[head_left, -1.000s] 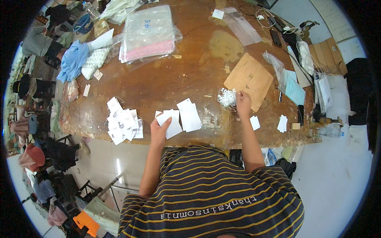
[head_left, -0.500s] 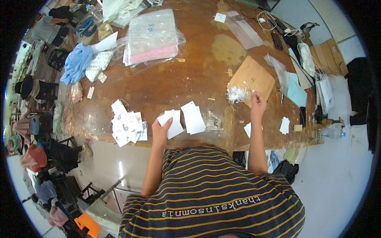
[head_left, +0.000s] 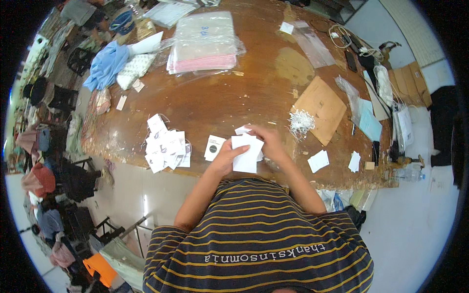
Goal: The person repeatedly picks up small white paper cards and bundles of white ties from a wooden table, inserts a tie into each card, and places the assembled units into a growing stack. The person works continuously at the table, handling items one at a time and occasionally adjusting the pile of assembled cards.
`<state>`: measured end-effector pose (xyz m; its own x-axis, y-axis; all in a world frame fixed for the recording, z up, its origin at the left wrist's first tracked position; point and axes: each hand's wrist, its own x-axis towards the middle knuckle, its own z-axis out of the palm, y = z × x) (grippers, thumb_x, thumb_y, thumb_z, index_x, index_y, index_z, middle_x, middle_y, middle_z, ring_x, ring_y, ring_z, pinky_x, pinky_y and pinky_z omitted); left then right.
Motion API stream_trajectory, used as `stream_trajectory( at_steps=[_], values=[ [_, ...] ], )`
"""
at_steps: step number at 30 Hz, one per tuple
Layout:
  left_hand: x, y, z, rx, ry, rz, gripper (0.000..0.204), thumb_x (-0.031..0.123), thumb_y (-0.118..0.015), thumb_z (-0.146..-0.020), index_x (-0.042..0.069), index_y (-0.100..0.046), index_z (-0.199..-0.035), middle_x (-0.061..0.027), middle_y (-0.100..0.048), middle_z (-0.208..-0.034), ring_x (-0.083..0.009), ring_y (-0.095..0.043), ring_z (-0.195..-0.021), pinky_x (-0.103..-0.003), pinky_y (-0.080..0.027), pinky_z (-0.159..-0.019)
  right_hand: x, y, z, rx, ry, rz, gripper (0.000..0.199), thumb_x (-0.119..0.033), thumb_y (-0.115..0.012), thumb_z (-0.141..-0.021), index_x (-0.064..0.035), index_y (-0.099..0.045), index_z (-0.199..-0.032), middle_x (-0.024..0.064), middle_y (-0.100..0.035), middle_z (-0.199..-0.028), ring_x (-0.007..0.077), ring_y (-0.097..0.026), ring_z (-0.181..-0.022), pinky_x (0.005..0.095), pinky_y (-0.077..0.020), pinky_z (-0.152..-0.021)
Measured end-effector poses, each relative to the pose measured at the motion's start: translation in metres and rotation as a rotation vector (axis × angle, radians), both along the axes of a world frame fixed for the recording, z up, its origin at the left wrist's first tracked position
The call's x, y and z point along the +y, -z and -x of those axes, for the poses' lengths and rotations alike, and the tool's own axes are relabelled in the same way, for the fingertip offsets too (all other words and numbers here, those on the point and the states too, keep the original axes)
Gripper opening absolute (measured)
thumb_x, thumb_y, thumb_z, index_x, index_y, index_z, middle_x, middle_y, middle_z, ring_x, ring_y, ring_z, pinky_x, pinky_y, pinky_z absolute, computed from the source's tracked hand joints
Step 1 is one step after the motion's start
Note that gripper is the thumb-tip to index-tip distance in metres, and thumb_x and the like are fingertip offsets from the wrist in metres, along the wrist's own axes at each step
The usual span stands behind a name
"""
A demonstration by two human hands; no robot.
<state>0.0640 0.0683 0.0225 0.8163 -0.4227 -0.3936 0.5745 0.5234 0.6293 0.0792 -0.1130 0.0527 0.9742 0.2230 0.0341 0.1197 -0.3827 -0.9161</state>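
Over a cluttered wooden desk (head_left: 234, 102), the right hand (head_left: 271, 141) has returned from the string bundle (head_left: 300, 122); both it and the left hand (head_left: 225, 157) now pinch white cards (head_left: 246, 152).

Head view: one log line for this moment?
left hand: holds white cards | right hand: on same cards | tag pile: left | table: wooden

Bare wood ahead; tag pile (head_left: 166, 149) left, plastic fasteners (head_left: 300, 122) right.
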Motion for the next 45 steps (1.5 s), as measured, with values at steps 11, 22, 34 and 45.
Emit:
stream_trajectory(
  at_steps=[11, 22, 34, 45],
  values=[
    [0.042, -0.013, -0.005, -0.137, -0.432, -0.279, 0.035, 0.008, -0.068, -0.087, 0.000, -0.058, -0.120, -0.0074, -0.067, -0.103, -0.0145, -0.064, -0.089, -0.030, -0.053, -0.078, -0.004, 0.006, -0.016, 0.044, 0.353, -1.042, 0.012, -0.009, -0.056, -0.093, -0.0033, -0.059, -0.083, 0.0029, -0.059, -0.077, 0.0138, -0.057, -0.069, 0.0286, -0.0470, -0.061],
    [0.044, -0.040, 0.011, -0.250, -0.596, -0.469, 0.036, 0.010, -0.069, -0.087, -0.003, -0.057, -0.120, -0.0080, -0.066, -0.103, -0.0128, -0.063, -0.089, -0.028, -0.052, -0.076, 0.095, -0.037, -0.015, 0.154, 0.071, -0.492, 0.011, -0.011, -0.062, -0.092, -0.0006, -0.060, -0.096, 0.0026, -0.065, -0.081, 0.0071, -0.052, -0.064, 0.0223, -0.0433, -0.057],
    [0.055, -0.047, 0.032, -0.338, -0.801, -0.750, 0.028, 0.008, -0.069, -0.086, -0.003, -0.062, -0.112, -0.0067, -0.067, -0.097, -0.0116, -0.062, -0.084, -0.027, -0.051, -0.074, 0.130, -0.038, -0.014, -0.309, -0.125, -0.062, 0.010, -0.007, -0.059, -0.088, 0.0021, -0.058, -0.092, 0.0168, -0.058, -0.088, 0.0338, -0.059, -0.078, 0.0383, -0.0464, -0.069],
    [0.126, -0.016, 0.084, -0.946, -0.821, -2.059, 0.034, 0.009, -0.066, -0.066, 0.019, -0.071, -0.099, 0.0034, -0.067, -0.101, -0.0199, -0.059, -0.083, -0.032, -0.050, -0.069, 0.193, -0.010, -0.002, 1.068, -0.323, -0.781, 0.019, -0.018, -0.061, -0.093, -0.0001, -0.064, -0.092, 0.0011, -0.063, -0.077, 0.0102, -0.056, -0.066, 0.0254, -0.0451, -0.060]
  ],
)
